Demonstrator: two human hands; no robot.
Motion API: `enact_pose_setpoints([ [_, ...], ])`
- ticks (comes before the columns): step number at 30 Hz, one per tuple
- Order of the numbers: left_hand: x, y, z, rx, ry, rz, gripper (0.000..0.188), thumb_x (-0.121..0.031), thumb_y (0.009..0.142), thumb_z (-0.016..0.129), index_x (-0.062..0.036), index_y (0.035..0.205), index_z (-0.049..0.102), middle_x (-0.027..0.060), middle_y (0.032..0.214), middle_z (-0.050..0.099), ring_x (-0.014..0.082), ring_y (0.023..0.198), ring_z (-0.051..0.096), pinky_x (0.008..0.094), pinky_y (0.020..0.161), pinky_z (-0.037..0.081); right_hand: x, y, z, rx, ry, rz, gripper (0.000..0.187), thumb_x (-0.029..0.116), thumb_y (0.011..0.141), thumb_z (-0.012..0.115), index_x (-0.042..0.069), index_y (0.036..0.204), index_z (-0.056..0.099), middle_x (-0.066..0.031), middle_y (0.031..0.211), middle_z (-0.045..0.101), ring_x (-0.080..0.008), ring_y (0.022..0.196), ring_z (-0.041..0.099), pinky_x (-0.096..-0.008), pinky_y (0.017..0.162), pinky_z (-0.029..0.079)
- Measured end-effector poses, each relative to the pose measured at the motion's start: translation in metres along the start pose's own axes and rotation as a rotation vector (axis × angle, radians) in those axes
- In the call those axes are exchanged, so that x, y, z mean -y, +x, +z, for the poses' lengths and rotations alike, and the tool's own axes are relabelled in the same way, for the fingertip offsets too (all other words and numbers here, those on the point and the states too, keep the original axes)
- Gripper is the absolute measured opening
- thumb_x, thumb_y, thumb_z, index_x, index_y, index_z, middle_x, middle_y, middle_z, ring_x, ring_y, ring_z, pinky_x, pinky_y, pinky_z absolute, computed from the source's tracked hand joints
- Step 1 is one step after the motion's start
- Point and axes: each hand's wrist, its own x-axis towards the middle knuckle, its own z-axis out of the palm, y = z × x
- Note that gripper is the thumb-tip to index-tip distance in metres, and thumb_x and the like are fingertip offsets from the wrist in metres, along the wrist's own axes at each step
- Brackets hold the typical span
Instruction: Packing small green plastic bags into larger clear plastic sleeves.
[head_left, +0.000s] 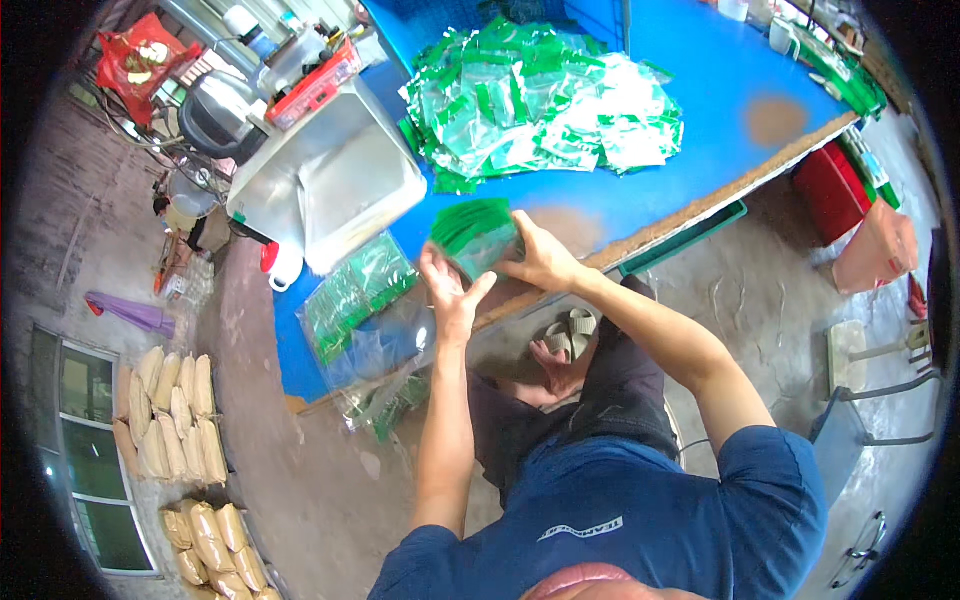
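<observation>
A stack of green-and-clear plastic bags (473,233) stands on edge near the front of the blue table (700,90). My left hand (450,292) presses against its near side with fingers spread. My right hand (540,258) grips the stack's right end. Behind it on the table lies a large loose heap of the same green bags (545,105). To the left, a clear packet of bundled green bags (358,293) lies flat at the table's edge.
A metal scoop-shaped tray (335,175) sits at the table's left end, with a red box (312,85) behind it. Sacks (175,415) lie stacked on the floor at left. A red crate (832,190) sits under the table at right, and a chair (860,420) stands beside me.
</observation>
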Motion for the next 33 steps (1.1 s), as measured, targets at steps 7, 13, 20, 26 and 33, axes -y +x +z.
enact_pose_setpoints([
  [7, -0.002, 0.007, -0.004, 0.028, 0.534, 0.061, 0.098, 0.003, 0.074, 0.082, -0.0034, 0.153, 0.025, 0.0150, 0.141, 0.048, 0.0253, 0.127, 0.049, 0.0382, 0.109, 0.041, 0.001, 0.000, -0.017, 0.101, -0.111, -0.040, 0.078, 0.022, 0.075, 0.080, 0.000, 0.135, 0.037, -0.0302, 0.111, 0.060, -0.0474, 0.106, 0.060, -0.0488, 0.089, 0.049],
  [13, -0.015, -0.004, 0.004, 0.069, 0.334, -0.106, 0.036, -0.001, 0.078, 0.081, 0.0032, 0.111, 0.069, 0.0090, 0.108, 0.072, 0.0169, 0.095, 0.067, 0.0314, 0.086, 0.053, 0.014, 0.005, -0.022, 0.351, -0.168, -0.052, 0.077, 0.032, 0.075, 0.083, -0.002, 0.130, 0.042, -0.0318, 0.119, 0.059, -0.0471, 0.111, 0.059, -0.0504, 0.091, 0.049],
  [20, -0.011, -0.007, 0.018, -0.035, 0.295, -0.050, 0.029, -0.001, 0.079, 0.080, 0.0018, 0.106, 0.071, 0.0068, 0.101, 0.073, 0.0154, 0.090, 0.069, 0.0309, 0.086, 0.053, -0.088, 0.097, -0.182, -0.508, -0.812, 0.095, 0.080, 0.068, 0.084, 0.061, 0.016, 0.143, 0.051, -0.0299, 0.143, 0.047, -0.0470, 0.137, 0.039, -0.0569, 0.112, 0.031],
  [26, 0.000, -0.006, 0.014, -0.095, 0.291, 0.042, 0.045, 0.001, 0.078, 0.078, 0.0016, 0.121, 0.063, 0.0088, 0.117, 0.068, 0.0174, 0.105, 0.065, 0.0336, 0.095, 0.050, -0.098, 0.078, -0.105, -0.115, -1.021, 0.223, 0.089, 0.083, 0.082, 0.043, 0.024, 0.149, 0.046, -0.0321, 0.153, 0.032, -0.0516, 0.145, 0.022, -0.0682, 0.115, 0.009],
  [33, -0.002, -0.037, -0.005, -0.288, 0.045, -0.196, 0.047, 0.000, 0.082, 0.075, 0.0009, 0.126, 0.059, 0.0109, 0.118, 0.064, 0.0192, 0.108, 0.062, 0.0356, 0.098, 0.049, -0.025, 0.083, -0.052, -0.363, -0.550, 0.159, 0.078, 0.065, 0.094, 0.049, 0.010, 0.148, 0.041, -0.0320, 0.153, 0.031, -0.0495, 0.143, 0.026, -0.0588, 0.117, 0.021],
])
